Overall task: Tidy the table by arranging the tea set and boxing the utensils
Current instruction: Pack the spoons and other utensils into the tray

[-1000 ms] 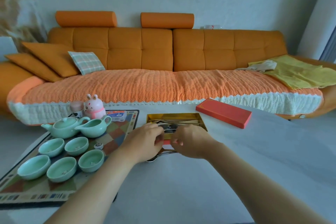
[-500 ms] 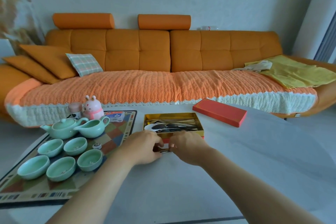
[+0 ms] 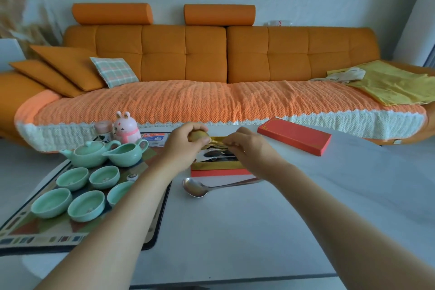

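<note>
Your left hand [image 3: 186, 142] is closed around the bowl end of a gold spoon [image 3: 200, 136], and your right hand [image 3: 244, 146] pinches the same spoon's handle between fingertips, both held just over the far part of the open utensil box [image 3: 219, 166]. That box, gold inside with a red outer wall on its near side, sits at the middle of the white table [image 3: 282, 219] and already holds several dark and silver utensils, partly hidden by your hands. Just near of the box, a silver spoon [image 3: 195, 187] lies on the tabletop with its bowl to the left and its handle running right under your right forearm. The red lid [image 3: 294, 136] lies apart to the far right of the box. To the left, on a patterned mat [image 3: 42, 238], the green tea set is grouped: a teapot [image 3: 88, 154] and a pitcher [image 3: 128, 154] side by side at the far end, five cups [image 3: 86, 205] in two rows nearer you, one partly covered by your left forearm. A pink rabbit figure [image 3: 126, 128] and a small jar [image 3: 103, 129] stand beyond the teapot, with an orange sofa [image 3: 211, 54] behind the table.
</note>
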The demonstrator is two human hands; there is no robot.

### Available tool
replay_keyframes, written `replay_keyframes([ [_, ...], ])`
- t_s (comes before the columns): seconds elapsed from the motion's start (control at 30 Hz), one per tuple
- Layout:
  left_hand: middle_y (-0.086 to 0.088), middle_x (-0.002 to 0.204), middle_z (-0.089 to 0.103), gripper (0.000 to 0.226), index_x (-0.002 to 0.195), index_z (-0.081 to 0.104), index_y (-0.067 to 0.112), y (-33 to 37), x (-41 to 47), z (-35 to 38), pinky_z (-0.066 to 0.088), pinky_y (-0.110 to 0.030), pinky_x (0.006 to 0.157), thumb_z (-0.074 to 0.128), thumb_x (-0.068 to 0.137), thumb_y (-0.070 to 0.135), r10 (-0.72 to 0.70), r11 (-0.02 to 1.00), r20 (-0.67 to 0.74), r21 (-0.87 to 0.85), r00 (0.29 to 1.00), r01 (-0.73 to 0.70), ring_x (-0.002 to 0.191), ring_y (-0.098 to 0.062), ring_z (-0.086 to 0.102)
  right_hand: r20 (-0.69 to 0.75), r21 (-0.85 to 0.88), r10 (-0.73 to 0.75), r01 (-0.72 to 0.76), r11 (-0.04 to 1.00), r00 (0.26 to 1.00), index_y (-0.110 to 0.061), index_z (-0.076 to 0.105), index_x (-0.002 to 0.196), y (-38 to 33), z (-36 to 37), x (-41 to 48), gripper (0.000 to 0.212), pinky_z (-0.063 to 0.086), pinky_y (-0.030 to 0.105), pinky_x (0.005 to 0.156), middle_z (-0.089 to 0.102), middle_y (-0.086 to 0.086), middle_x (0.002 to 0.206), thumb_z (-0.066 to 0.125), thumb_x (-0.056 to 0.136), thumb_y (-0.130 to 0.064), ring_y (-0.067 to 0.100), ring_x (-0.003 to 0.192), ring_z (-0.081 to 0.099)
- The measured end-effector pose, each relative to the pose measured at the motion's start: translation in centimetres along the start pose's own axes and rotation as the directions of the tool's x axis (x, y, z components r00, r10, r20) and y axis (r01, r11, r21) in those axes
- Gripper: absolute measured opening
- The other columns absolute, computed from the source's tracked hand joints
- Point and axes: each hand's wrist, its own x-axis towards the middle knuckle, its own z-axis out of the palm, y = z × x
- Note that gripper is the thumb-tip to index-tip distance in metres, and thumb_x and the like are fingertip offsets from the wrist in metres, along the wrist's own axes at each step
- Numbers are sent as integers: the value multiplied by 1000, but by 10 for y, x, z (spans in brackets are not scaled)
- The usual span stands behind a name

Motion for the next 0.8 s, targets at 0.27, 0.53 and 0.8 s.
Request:
replay_keyframes([
  [0.27, -1, 129, 48, 41, 132, 54, 22, -28, 23, 23, 35, -29, 97, 62, 93, 32, 71, 945, -118, 326, 990, -29, 120, -18, 46, -1, -34, 131, -131, 991, 991, -8, 70, 115, 23, 15, 24, 27, 47, 32, 79, 56, 8, 103, 49, 99, -4, 25, 90, 57],
  [0.53, 5, 144, 46, 47, 142, 46, 19, -51, 29, 35, 36, -36, 107, 47, 100, 39, 126, 791, 210, 568, 970, -226, 132, -17, 40, 134, -124, 326, -310, 942, 936, -15, 69, 117, 40, 31, 44, 32, 45, 28, 79, 55, 6, 113, 44, 101, -7, 21, 93, 56],
  [0.8, 5, 152, 41, 53, 143, 45, 22, -55, 30, 37, 29, -39, 111, 30, 101, 51, 13, 724, 288, 658, 958, -207, 140, -15, 33, 226, -112, 367, -350, 930, 902, -26, 72, 112, 43, 33, 47, 25, 38, 17, 54, 68, -5, 103, 51, 98, -25, 7, 70, 57],
])
